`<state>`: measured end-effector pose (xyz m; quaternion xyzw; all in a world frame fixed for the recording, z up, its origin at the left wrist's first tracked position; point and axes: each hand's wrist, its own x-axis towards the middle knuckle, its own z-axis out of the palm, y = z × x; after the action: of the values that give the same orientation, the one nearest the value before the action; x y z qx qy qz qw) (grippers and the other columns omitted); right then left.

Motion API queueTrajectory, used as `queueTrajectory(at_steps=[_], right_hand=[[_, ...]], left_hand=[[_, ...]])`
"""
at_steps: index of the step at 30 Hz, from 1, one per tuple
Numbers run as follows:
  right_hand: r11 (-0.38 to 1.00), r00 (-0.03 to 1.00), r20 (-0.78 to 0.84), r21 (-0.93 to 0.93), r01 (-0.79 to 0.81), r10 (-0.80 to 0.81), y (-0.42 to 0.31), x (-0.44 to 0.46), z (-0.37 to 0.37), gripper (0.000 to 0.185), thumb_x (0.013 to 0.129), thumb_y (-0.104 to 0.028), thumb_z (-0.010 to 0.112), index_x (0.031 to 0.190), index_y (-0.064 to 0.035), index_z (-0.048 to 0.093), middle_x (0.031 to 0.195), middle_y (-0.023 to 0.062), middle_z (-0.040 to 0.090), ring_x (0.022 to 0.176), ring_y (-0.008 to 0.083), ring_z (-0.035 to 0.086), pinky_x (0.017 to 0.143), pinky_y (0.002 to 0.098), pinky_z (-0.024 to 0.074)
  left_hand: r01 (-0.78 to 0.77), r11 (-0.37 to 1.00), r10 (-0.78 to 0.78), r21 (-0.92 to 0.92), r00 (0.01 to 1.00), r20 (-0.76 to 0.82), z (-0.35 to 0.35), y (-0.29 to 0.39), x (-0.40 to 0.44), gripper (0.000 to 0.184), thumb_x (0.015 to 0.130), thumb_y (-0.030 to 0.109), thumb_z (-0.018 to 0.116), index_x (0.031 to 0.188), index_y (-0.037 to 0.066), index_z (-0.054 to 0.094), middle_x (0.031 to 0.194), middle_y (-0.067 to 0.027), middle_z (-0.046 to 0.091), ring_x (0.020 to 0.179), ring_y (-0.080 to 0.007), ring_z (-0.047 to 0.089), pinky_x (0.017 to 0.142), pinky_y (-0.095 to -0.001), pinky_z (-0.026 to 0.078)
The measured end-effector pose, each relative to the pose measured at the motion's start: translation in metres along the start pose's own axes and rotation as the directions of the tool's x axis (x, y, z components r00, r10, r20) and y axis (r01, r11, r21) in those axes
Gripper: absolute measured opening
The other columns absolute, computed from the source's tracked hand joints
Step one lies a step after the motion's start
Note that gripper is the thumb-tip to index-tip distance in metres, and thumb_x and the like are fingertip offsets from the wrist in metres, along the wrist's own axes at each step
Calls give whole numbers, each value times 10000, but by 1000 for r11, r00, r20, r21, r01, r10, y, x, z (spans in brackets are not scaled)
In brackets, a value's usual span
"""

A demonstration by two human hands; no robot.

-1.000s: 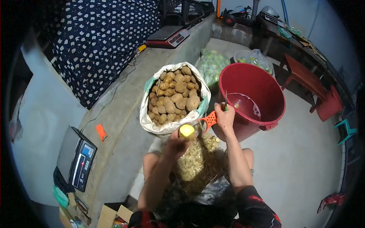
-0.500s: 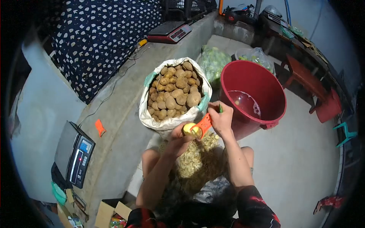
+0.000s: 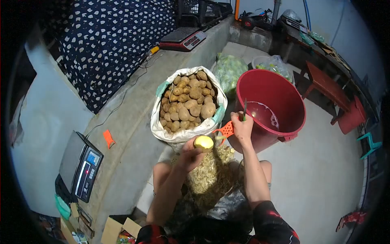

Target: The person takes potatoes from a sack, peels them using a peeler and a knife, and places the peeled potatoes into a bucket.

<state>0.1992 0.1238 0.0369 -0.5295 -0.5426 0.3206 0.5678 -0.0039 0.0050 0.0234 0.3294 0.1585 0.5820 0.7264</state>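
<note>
Two bare forearms reach forward from dark, red-marked sleeves. The left forearm [image 3: 167,193] slants up and rightward, its left hand [image 3: 189,156] turned inward, fingers curled round a peeled potato [image 3: 203,142] and pinching it. The yellow potato sits at the upper right edge of that hand, its pale side facing up, just short of the near rim of a white sack [image 3: 157,124] filled with brown potatoes [image 3: 183,114]. Below it, pale peelings [image 3: 203,173] lie heaped between the knees. Just right of the potato is an orange peeler [image 3: 226,130], gripped by the right hand [image 3: 243,125], from which a thin blade [image 3: 245,105] also points up. The right forearm [image 3: 254,171] leans slightly leftward, beside a red tub [image 3: 280,87].
</note>
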Motion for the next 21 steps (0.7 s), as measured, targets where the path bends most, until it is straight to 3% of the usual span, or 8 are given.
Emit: queueTrajectory(at_steps=[3,5,6,7,9,12,15,21], right_hand=[[987,984,71,19,160,-161,-37,-24,8,196,795,-164,673,781,31,654,575,103,571,587,60,503,562,291,442],[998,997,34,-14,68,-68,-18,-14,7,209,790,-180,662,786,29,648,594,151,583,540,124,557,551,316,448],[977,993,-10,-179,114,-118,-6,-6,2,226,783,-203,658,758,20,637,610,170,598,532,248,608,550,358,458],[971,990,-15,-197,137,-143,-4,-3,-3,238,774,-226,660,751,9,637,644,195,613,591,353,624,562,399,465],[930,993,78,-351,113,-92,9,-2,-5,235,768,-263,686,784,-30,663,672,193,632,631,364,643,588,422,492],[752,912,385,-559,350,-138,-21,-35,3,250,725,-330,754,824,-112,682,735,158,671,696,355,662,649,459,531],[679,766,604,-469,565,-220,-37,-69,16,250,738,-299,738,871,-105,653,714,158,663,687,350,665,622,467,519],[646,786,593,-532,547,-177,-43,-81,26,271,701,-281,749,789,-76,595,726,148,654,653,366,638,586,479,497]], left_hand=[[-10,1000,10,1,1000,11,0,-8,5,547,795,122,713,1253,-29,454,1130,-104,585,1091,-198,567,998,-337,427],[-15,1000,15,17,999,41,-2,-9,1,557,792,123,716,1258,-26,451,1131,-108,583,1095,-204,568,999,-341,429],[-4,1000,3,-30,1000,-24,-5,-6,1,569,789,115,714,1267,-27,438,1132,-118,579,1092,-215,570,996,-350,433],[4,997,-10,-76,996,-87,-5,-2,1,582,787,108,711,1276,-29,425,1133,-128,575,1089,-227,572,992,-359,437],[-23,992,15,-124,998,-64,-6,5,-2,597,789,97,699,1287,-35,398,1145,-146,564,1091,-247,571,1000,-381,437],[-115,993,108,-18,972,-207,-9,6,0,619,773,25,678,1309,-36,376,1164,-151,555,1106,-253,565,1019,-403,435],[-135,990,141,42,949,-282,-13,6,2,650,738,-36,674,1317,-39,377,1179,-154,558,1102,-250,570,1010,-398,445],[-188,981,194,48,948,-252,-21,1,2,664,706,-80,671,1306,-42,391,1191,-151,565,1113,-247,571,998,-361,454]])
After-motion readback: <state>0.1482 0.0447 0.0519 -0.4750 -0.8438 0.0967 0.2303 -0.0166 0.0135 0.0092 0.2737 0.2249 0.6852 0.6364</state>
